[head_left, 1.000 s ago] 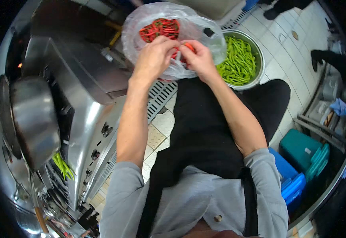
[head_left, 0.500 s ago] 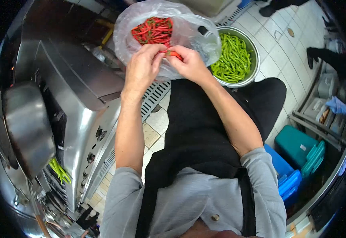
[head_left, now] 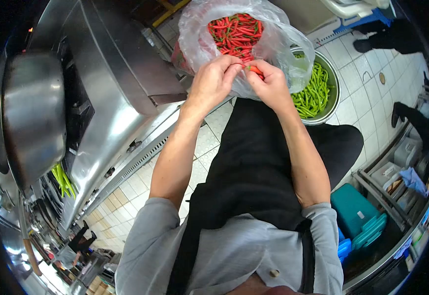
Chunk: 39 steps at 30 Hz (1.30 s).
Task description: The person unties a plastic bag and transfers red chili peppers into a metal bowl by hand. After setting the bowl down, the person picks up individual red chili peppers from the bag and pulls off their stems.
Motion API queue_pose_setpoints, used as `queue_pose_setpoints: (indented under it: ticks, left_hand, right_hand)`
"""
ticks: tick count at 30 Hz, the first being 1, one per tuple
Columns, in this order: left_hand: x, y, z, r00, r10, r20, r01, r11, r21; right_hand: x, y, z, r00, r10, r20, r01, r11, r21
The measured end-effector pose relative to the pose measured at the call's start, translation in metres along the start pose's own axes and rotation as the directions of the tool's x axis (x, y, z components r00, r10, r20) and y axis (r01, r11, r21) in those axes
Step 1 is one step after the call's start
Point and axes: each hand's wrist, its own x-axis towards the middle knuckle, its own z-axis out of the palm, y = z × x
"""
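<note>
My left hand (head_left: 213, 81) has its thumb and fingers pinched at the stem end of a red chili pepper (head_left: 256, 71), over the near rim of a clear plastic bag (head_left: 193, 42). Closed around the body of that chili is my right hand (head_left: 270, 84), its fingertips almost meeting the left ones. Inside the bag lies a heap of red chilies (head_left: 235, 34) with green stems. Right of the bag stands a round metal bowl (head_left: 337, 91) of green chilies (head_left: 314, 96), partly covered by the bag's edge.
A steel stove (head_left: 111, 98) runs along my left, with a large wok (head_left: 35, 113) on it and a few long green peppers (head_left: 63, 180) beside the wok. Teal bins (head_left: 354, 209) and a metal rack are at lower right. Another person's dark shoe (head_left: 363, 45) is at upper right.
The view has shifted, so the bag, bowl and both hands appear farther right. My hands keep their pinch on the red chili above the bag's rim.
</note>
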Motion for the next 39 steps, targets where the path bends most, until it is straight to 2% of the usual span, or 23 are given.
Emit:
queue_pose_setpoints:
  ticks: [1, 3, 4, 5, 8, 9, 11, 13, 15, 20, 21, 22, 26, 28, 32, 35, 37, 38, 39]
  left_hand:
    - [-0.001, -0.007, 0.004, 1.000, -0.012, -0.015, 0.012, 1.000, -0.001]
    - [-0.003, -0.010, 0.007, 0.987, -0.138, 0.079, 0.152, 0.963, -0.224]
    - [-0.004, -0.010, 0.007, 0.977, -0.177, 0.121, 0.204, 0.940, -0.272]
    - [-0.004, -0.012, 0.009, 0.976, -0.191, 0.105, 0.214, 0.936, -0.279]
    - [-0.003, -0.014, 0.015, 0.965, -0.214, 0.149, 0.261, 0.820, -0.509]
    - [-0.003, -0.014, 0.015, 0.964, -0.235, 0.128, 0.266, 0.813, -0.518]
    - [-0.002, -0.016, 0.015, 0.948, -0.261, 0.180, 0.314, 0.700, -0.641]
    - [0.001, -0.022, 0.014, 0.944, -0.280, 0.177, 0.322, 0.650, -0.689]
    - [0.005, -0.024, 0.013, 0.883, -0.390, 0.260, 0.439, 0.493, -0.751]
    - [0.006, -0.024, 0.006, 0.863, -0.442, 0.245, 0.468, 0.516, -0.718]
    - [0.006, -0.024, 0.008, 0.918, -0.385, 0.097, 0.380, 0.783, -0.492]
    - [0.004, -0.024, 0.008, 0.958, -0.285, -0.027, 0.275, 0.943, -0.186]
    - [-0.004, -0.014, -0.003, 0.961, -0.270, -0.064, 0.261, 0.958, -0.123]
    - [-0.003, -0.008, -0.007, 0.972, -0.233, 0.032, 0.235, 0.969, -0.078]
    - [-0.001, -0.007, -0.006, 0.975, -0.200, 0.100, 0.209, 0.973, -0.095]
    - [0.002, -0.019, -0.003, 0.933, -0.170, 0.319, 0.276, 0.904, -0.327]
    - [0.003, -0.015, -0.011, 0.822, -0.223, 0.525, 0.514, 0.690, -0.511]
    - [0.000, -0.017, -0.014, 0.819, -0.216, 0.531, 0.513, 0.691, -0.510]
    - [-0.002, -0.019, -0.015, 0.836, -0.202, 0.510, 0.516, 0.606, -0.606]
  right_hand:
    - [0.000, 0.000, -0.002, 1.000, -0.001, 0.019, 0.001, 1.000, 0.001]
    - [0.000, -0.002, -0.004, 0.999, 0.025, 0.029, -0.026, 0.999, 0.023]
    - [-0.001, -0.004, -0.004, 0.999, 0.038, 0.026, -0.039, 0.997, 0.071]
    - [-0.001, -0.003, -0.005, 0.998, 0.038, 0.048, -0.041, 0.997, 0.069]
    - [0.002, -0.007, -0.007, 0.996, 0.092, 0.011, -0.093, 0.991, 0.097]
    - [0.005, -0.011, -0.008, 0.995, 0.092, 0.043, -0.096, 0.991, 0.095]
    - [0.011, -0.017, -0.010, 0.987, 0.147, 0.070, -0.153, 0.983, 0.098]
    - [0.022, -0.021, -0.010, 0.981, 0.171, 0.096, -0.177, 0.982, 0.062]
    - [0.034, -0.020, -0.011, 0.987, 0.078, 0.142, -0.072, 0.996, -0.052]
    - [0.053, -0.020, -0.016, 0.956, 0.013, 0.293, 0.041, 0.983, -0.177]
    - [0.054, -0.018, -0.016, 0.948, -0.001, 0.317, 0.084, 0.965, -0.249]
    - [0.054, -0.018, -0.014, 0.938, -0.017, 0.346, 0.131, 0.941, -0.311]
    - [0.047, -0.028, -0.014, 0.929, 0.024, 0.369, 0.095, 0.950, -0.299]
    - [0.043, -0.031, -0.016, 0.916, 0.014, 0.400, 0.115, 0.948, -0.296]
    - [0.039, -0.040, -0.030, 0.905, 0.014, 0.425, 0.138, 0.936, -0.323]
    - [0.035, -0.045, -0.037, 0.903, -0.039, 0.428, 0.180, 0.938, -0.295]
    - [0.031, -0.048, -0.039, 0.902, 0.005, 0.433, 0.105, 0.968, -0.229]
    - [0.030, -0.046, -0.039, 0.901, -0.014, 0.435, 0.106, 0.976, -0.189]
    - [0.031, -0.046, -0.038, 0.904, -0.011, 0.428, 0.104, 0.976, -0.193]
